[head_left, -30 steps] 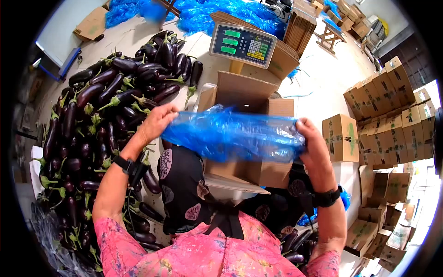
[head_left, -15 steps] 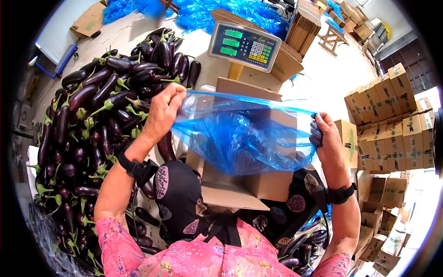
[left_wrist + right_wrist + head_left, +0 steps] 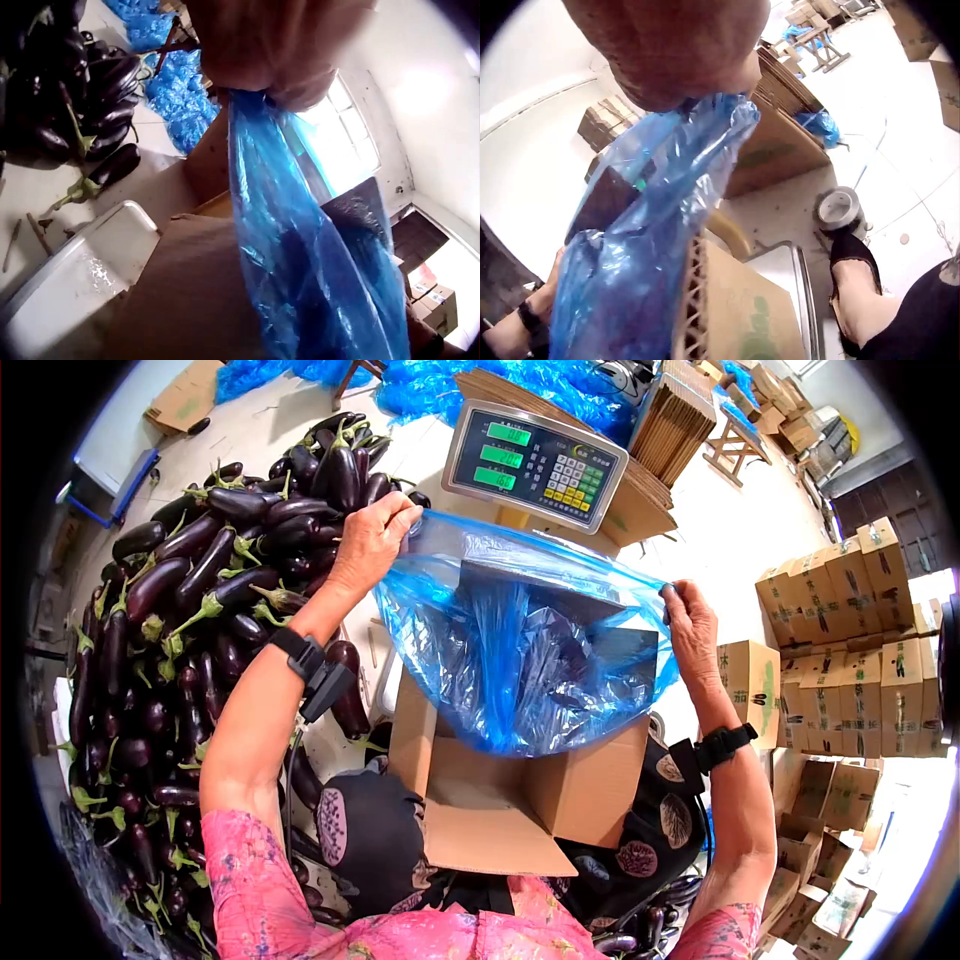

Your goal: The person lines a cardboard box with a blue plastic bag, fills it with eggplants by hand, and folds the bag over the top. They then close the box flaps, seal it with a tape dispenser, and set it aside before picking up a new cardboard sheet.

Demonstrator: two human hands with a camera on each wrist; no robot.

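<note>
A thin blue plastic bag (image 3: 520, 660) is stretched wide between both hands, its mouth edge taut along the top. My left hand (image 3: 377, 542) pinches one upper corner; in the left wrist view the film hangs in folds below that hand (image 3: 270, 52). At the opposite corner my right hand (image 3: 692, 628) grips the film, bunched under the fingers in the right wrist view. Below and behind the bag stands an open cardboard box (image 3: 490, 810), its near flap folded outward. The bag's lower part hangs over the box opening and hides its far side.
A digital scale display (image 3: 535, 465) rises behind the box. Many eggplants (image 3: 240, 590) are heaped on the left. Flattened cardboard (image 3: 670, 425) and blue film (image 3: 430, 395) lie at the back. Packed cartons (image 3: 850, 680) are stacked right. A tape roll (image 3: 838, 208) sits on the floor.
The bag went from a narrow gathered strip to a wide spread sheet. Both hands moved up and forward, drawing its mouth apart, and more of the box's near side shows.
</note>
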